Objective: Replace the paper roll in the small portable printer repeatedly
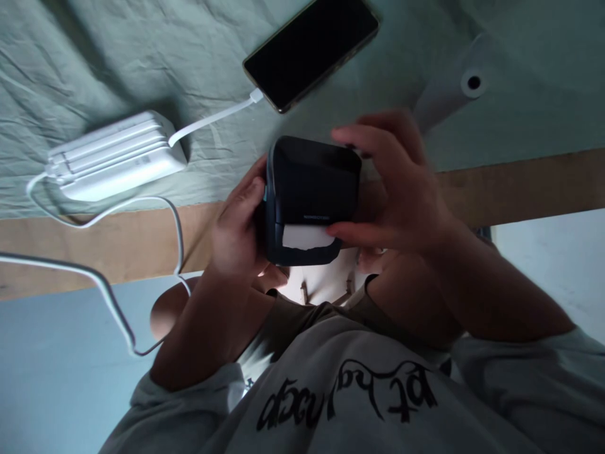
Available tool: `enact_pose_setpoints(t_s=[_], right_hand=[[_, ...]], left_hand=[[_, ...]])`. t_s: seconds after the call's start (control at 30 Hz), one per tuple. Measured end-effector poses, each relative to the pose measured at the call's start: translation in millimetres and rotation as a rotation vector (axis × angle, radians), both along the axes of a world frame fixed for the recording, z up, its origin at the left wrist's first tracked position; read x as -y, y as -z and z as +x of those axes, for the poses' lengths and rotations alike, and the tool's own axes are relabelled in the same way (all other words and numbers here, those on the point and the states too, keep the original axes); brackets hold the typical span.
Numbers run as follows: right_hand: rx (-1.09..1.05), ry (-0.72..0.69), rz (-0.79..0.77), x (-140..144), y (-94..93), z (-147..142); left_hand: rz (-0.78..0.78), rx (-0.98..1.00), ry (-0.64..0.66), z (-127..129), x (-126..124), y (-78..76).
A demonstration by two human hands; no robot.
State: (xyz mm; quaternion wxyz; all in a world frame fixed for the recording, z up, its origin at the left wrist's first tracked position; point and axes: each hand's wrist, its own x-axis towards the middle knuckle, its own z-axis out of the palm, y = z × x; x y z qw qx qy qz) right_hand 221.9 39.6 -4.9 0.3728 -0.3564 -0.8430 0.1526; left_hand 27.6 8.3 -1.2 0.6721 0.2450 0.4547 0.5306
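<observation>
Held from the left, touched from the right

My left hand (239,224) is closed around the left side of a dark, rounded plastic box (316,176). My right hand (401,189) is spread wide, thumb far from forefinger; whether its hidden fingers support the box, I cannot tell. The box is between both hands. Its flat white slip (305,236) is on the side towards my body, with the long axis going left to right; my right thumb is nearer, and seems to touch its right end. Farther, on pale green cloth (208,44), lie a black rectangular phone (312,50), a white ribbed plastic block (118,154) and a white hollow roll (442,98).
</observation>
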Motion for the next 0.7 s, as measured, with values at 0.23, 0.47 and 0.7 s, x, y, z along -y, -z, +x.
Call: enact_pose_setpoints(t_s=[0.23,0.47,0.7], right_hand=[[-0.233,0.203,-0.064,14,-12.4,-6],[-0.518,0.247,-0.118,11,-8.3,-16],[0.234,0.315,0.005,15,-13.7,-17]], left_hand=[[0.086,-0.046,0.071,-3,2,7.1],[0.058,-0.061,0.085,-3,2,6.2],[0.053,-0.136,0.174,-2,8,-0.3]])
